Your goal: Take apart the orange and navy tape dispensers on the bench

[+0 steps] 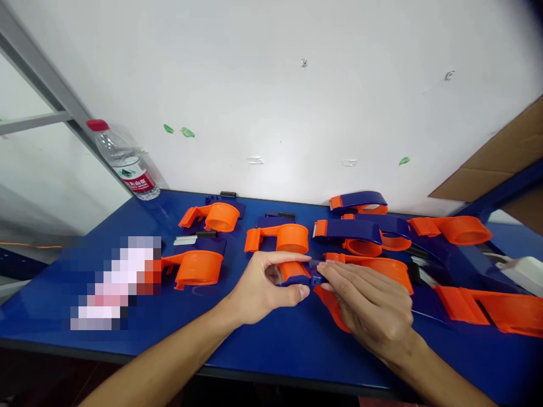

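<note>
A tape dispenser [296, 273] is gripped over the table [254, 356] between the thumb and fingers of the left hand [259, 289]. A small blue part [316, 279] at its end is pinched by the right hand [377, 302]. Other dispensers [199, 268] are spread around.

Label [133, 173] on bottle [113, 148]: white Chinese characters [139, 183] on red, last two seemingly "山泉".
</note>
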### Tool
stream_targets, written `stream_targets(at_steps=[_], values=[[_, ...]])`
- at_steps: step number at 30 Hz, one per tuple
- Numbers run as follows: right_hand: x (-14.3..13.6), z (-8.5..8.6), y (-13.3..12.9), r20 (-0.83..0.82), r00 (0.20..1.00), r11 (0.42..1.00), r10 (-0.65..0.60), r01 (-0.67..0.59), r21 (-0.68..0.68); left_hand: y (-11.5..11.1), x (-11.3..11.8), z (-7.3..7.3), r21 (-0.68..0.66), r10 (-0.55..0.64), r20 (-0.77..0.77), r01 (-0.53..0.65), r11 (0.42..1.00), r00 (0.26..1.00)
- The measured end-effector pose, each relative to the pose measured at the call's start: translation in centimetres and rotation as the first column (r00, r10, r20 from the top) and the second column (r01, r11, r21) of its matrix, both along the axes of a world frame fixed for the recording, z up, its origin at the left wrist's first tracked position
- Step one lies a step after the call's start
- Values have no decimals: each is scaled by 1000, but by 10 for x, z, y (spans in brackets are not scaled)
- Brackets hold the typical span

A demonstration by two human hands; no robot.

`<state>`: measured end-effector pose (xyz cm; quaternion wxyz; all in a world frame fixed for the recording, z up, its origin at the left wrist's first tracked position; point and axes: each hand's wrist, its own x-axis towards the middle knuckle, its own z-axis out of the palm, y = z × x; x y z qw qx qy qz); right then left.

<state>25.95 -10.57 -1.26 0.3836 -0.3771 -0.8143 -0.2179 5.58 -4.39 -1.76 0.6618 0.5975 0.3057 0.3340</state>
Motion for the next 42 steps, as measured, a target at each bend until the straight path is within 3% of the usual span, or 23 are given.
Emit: stream_targets(at_steps=[9, 14, 18, 29, 33, 36, 39, 42], values=[[0, 10, 2, 38, 999, 999, -8, 10, -49, 1, 1, 4, -21, 4, 3, -4, 1000, 1000], [1, 21, -4, 169, 985, 990, -39, 61, -126, 0, 1, 1, 2, -31, -1, 31, 1000, 1000], [-1, 23, -6, 279, 959, 994, -46, 71, -82, 1, 0, 1, 11, -24, -14, 25, 1000, 1000], [0, 15, -2, 175, 984, 999, -21, 28, -35, 2, 1, 1, 1, -32, -27, 32, 999, 999], [3, 23, -4, 169, 985, 992, 17, 4, -124, 3, -1, -4, 13, -78, 8, 78, 997, 997], [7, 29, -5, 87, 995, 962, 49, -24, -274, 3, -3, -5, 31, -122, 0, 122, 992, 993], [14, 31, -9, 20, 999, 889, 38, -25, -456, 3, -7, 0, 62, -148, -65, 152, 986, 987], [22, 33, -14, 61, 998, 793, -7, 43, -607, 4, -11, 5, 108, -163, -85, 172, 979, 983]])
